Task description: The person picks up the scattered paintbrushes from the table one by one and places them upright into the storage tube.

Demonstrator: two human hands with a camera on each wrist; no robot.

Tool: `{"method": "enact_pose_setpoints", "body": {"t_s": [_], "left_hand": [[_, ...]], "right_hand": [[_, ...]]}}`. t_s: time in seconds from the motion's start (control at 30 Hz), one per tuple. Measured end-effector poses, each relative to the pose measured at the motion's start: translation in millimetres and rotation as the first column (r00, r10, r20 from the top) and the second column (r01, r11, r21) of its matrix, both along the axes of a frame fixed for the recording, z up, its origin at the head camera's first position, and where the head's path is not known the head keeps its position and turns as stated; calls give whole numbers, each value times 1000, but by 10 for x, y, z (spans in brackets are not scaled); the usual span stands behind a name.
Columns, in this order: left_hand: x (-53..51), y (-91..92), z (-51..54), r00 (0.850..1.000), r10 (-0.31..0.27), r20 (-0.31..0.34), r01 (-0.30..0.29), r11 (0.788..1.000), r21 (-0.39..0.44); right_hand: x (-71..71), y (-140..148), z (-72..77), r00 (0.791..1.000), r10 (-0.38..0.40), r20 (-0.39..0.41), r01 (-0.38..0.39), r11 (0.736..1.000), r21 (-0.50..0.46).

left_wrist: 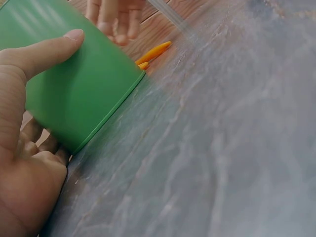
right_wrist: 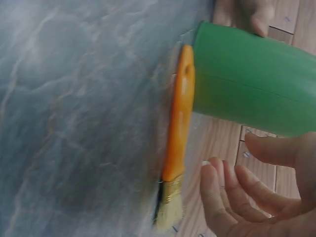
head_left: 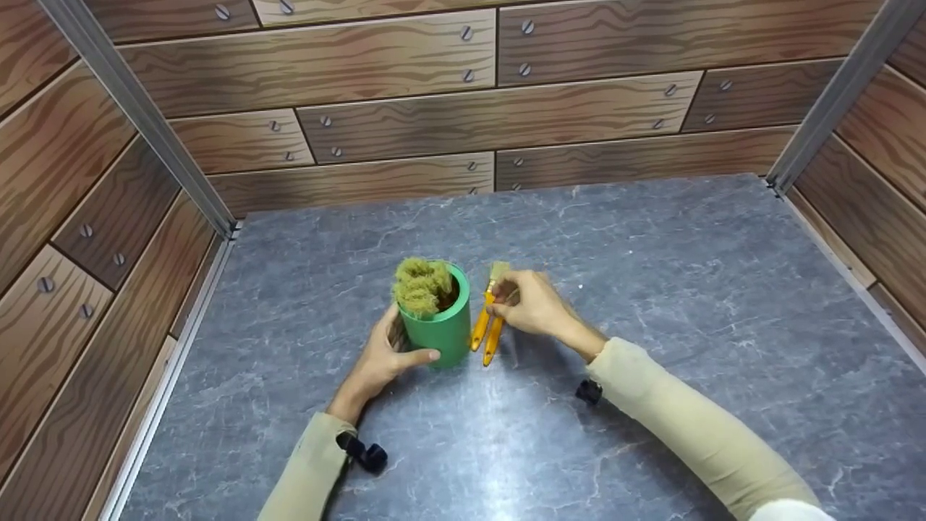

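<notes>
A green cylindrical pot [head_left: 443, 336] stands on the grey table with a tuft of yellow-green moss-like plant [head_left: 419, 286] in its top. My left hand [head_left: 380, 358] grips the pot from the left, thumb across its front and fingers round behind. Just right of the pot lie two paintbrushes [head_left: 493, 340] with orange handles, close together, pale bristles away from me. Over them hovers my right hand [head_left: 535, 304]. In the right wrist view, a paintbrush [right_wrist: 180, 118] lies beside the pot, and the right hand's thumb and bent fingers [right_wrist: 210, 192] are apart with nothing between them.
The grey marbled tabletop [head_left: 651, 260] spreads around the pot and brushes. Wood-patterned walls [head_left: 405, 72] enclose it at the back and both sides, with metal posts [head_left: 832, 94] at the back corners.
</notes>
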State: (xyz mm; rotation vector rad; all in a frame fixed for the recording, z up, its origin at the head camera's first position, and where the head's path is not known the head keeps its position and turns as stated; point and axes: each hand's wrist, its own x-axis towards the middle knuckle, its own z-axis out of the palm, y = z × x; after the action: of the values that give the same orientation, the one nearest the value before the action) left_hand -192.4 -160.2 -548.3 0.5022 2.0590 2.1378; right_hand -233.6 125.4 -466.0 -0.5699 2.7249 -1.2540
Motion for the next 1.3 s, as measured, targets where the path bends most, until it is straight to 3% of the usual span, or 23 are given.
{"method": "enact_pose_setpoints", "body": {"t_s": [0.23,0.7,0.97,1.3], "left_hand": [[-7,-5,-4,1000,2,-8,-2,1000,0],[7,10,13,1000,1,8,-1,1000,9],[-1,0,11,1000,11,15,-11,1000,5],[4,3,4,1000,13,15,-13,1000,6]], "right_hand": [[-22,-9,-56,992,-29,126,12,990,137],[-67,-33,-179,978,-109,178,61,966,252],[-79,40,-131,975,-121,184,67,960,273],[-158,236,-63,963,-180,199,100,929,357]]}}
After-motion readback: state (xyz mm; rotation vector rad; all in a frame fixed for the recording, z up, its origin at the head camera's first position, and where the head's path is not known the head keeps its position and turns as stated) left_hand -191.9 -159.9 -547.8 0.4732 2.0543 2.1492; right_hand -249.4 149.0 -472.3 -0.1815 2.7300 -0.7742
